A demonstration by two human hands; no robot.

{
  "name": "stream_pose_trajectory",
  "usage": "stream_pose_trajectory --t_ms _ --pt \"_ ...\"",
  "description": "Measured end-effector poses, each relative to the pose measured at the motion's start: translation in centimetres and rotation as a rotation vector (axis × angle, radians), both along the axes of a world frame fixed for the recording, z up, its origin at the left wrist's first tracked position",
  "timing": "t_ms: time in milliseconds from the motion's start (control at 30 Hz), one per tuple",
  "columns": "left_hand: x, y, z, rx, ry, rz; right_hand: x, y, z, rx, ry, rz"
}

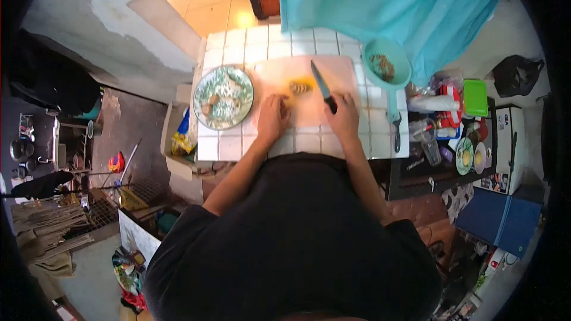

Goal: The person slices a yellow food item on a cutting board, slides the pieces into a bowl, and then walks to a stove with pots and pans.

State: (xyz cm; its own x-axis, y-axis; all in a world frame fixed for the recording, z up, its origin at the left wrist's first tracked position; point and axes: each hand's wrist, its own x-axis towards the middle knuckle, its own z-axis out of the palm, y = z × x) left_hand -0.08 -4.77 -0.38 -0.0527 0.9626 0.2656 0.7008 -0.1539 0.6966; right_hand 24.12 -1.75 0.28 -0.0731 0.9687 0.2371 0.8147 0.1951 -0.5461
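A pink cutting board [270, 77] lies on the white tiled counter. My right hand [344, 116] is wrapped round the dark handle of a kitchen knife [320, 78], its blade pointing away from me over the board. Between my hands and farther up sits a small brown-and-pale striped piece of food [299, 87] on a yellow stain. My left hand [273, 117] rests at the board's near left part with curled fingers. A blurred yellowish bit shows at its fingertips; I cannot tell what it is. Left of that hand, a green-patterned plate [229, 74] holds several pieces of food.
A turquoise strainer [391, 80] with brown bits inside stands at the counter's right, a black-handled tool [397, 134] beside its handle. Beyond hangs a turquoise curtain [380, 0]. Rightward, a dark table [410, 178] carries plates, cups and a green-lidded box [475, 98]. A cardboard box [178, 163] adjoins the left edge.
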Motion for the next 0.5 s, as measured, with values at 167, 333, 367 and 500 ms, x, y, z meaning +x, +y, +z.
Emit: stream_pose_trajectory --t_ms 167,333,367,500 --pt "0.3 -0.4 -0.4 0.041 0.061 -0.03 0.7 0.3 -0.5 0.064 0.068 0.051" --pt "0.6 -0.6 -1.4 0.094 0.048 -0.019 1.1 0.3 0.6 0.013 0.066 0.1" --pt "0.7 -0.6 -1.6 0.115 0.035 -0.028 1.3 0.4 0.6 0.041 0.043 0.084" --pt "1.6 0.0 -2.3 0.135 0.006 -0.123 2.6 1.3 0.0 0.094 -0.017 0.066"
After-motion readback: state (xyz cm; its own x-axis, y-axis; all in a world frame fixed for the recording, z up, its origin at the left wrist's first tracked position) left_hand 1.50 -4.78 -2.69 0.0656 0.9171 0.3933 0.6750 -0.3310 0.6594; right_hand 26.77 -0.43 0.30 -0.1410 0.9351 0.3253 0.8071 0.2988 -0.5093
